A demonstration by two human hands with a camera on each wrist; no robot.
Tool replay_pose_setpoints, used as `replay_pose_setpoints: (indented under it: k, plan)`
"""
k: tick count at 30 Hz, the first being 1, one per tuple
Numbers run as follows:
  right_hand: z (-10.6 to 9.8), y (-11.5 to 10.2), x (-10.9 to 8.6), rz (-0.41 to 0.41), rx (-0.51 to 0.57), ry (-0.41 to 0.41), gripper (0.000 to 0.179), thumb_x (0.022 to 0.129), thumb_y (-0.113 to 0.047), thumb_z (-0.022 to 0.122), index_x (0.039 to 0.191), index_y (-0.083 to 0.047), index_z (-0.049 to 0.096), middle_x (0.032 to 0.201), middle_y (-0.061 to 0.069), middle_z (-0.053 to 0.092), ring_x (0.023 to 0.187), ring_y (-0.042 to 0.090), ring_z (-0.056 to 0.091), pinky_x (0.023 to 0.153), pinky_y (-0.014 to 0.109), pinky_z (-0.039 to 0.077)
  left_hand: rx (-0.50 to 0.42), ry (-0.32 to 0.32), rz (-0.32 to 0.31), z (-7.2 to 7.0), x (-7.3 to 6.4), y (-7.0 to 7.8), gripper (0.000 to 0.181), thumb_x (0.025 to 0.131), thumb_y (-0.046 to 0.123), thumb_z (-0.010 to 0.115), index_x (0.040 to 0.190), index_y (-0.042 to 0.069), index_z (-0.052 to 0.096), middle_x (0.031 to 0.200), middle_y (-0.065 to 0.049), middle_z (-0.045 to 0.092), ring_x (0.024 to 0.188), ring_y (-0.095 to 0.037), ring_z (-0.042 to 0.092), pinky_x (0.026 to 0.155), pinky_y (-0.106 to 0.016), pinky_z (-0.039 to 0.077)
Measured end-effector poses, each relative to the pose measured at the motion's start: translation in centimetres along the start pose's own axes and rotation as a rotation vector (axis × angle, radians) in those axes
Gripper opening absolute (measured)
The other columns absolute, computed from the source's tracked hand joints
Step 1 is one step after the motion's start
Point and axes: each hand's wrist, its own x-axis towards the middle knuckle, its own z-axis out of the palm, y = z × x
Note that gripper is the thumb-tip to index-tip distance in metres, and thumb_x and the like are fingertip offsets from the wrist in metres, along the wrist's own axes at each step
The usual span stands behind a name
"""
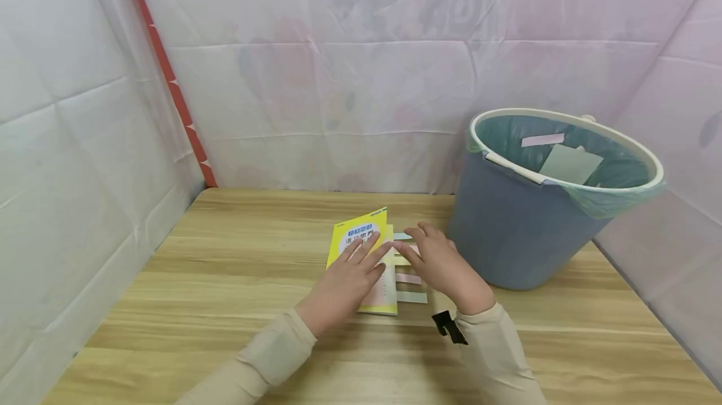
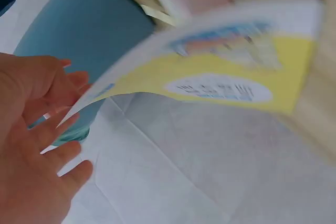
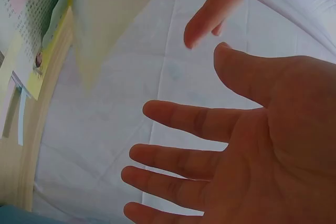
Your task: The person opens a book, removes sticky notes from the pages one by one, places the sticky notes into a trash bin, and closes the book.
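A thin yellow-covered book (image 1: 362, 222) lies on the wooden table with its front cover lifted at a slant. Several pastel paper strips (image 1: 412, 297) stick out from its right edge. My left hand (image 1: 343, 289) reaches over the raised cover with its fingers extended. In the left wrist view the edge of the cover (image 2: 226, 85) meets the fingers of that hand. My right hand (image 1: 442, 264) hovers at the right side of the book, above the strips. The right wrist view shows its fingers (image 3: 173, 162) spread and straight, holding nothing.
A blue-grey bin (image 1: 507, 229) with a green liner stands on the table at the right. A pink strip (image 1: 543, 140) and a pale green sheet (image 1: 571, 163) are inside it. White cloth (image 1: 338, 91) hangs around the table (image 1: 225, 279). A black strap piece (image 1: 449, 328) hangs by the right cuff.
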Motion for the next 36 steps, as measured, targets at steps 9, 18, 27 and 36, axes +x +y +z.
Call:
replay_pose_setpoints:
  k: [9,18,27,36]
  plan:
    - [-0.2,-0.1,0.0,-0.011,0.015,0.003,0.051,0.102,-0.036,0.046,0.134,0.002,0.05,0.143,0.032,0.037,0.132,0.049,0.033,0.099,0.07,0.027,0.235,0.06,0.017,-0.3,-2.7,-2.3,0.041,0.081,0.013,0.074,0.119,0.003,0.064,0.151,-0.014,0.035,0.144,-0.031,0.022,0.116,-0.044,0.017]
    - [0.0,0.1,-0.3,-0.013,0.057,-0.016,0.052,0.101,-0.039,0.045,0.136,0.0,0.049,0.141,0.026,0.041,0.131,0.045,0.036,0.1,0.07,0.026,0.274,0.146,-0.035,-0.4,-4.3,-3.3,0.035,0.081,0.008,0.073,0.115,0.002,0.066,0.147,-0.015,0.042,0.142,-0.032,0.026,0.116,-0.046,0.017]
    - [-0.1,0.2,-0.4,-0.006,0.057,-0.015,0.05,0.101,-0.035,0.047,0.135,0.001,0.049,0.141,0.027,0.041,0.131,0.046,0.037,0.1,0.071,0.025,0.255,0.162,-0.089,-0.4,-5.4,-3.9,0.04,0.077,0.013,0.075,0.114,0.002,0.066,0.137,-0.014,0.051,0.137,-0.031,0.036,0.115,-0.046,0.021]
    - [-0.1,0.3,-0.5,0.0,0.059,-0.02,0.052,0.101,-0.037,0.047,0.136,0.002,0.049,0.141,0.028,0.041,0.13,0.047,0.037,0.1,0.07,0.026,0.232,0.155,-0.124,-0.1,-6.2,-4.7,0.047,0.076,0.016,0.078,0.119,0.003,0.064,0.132,-0.014,0.055,0.133,-0.031,0.042,0.114,-0.045,0.024]
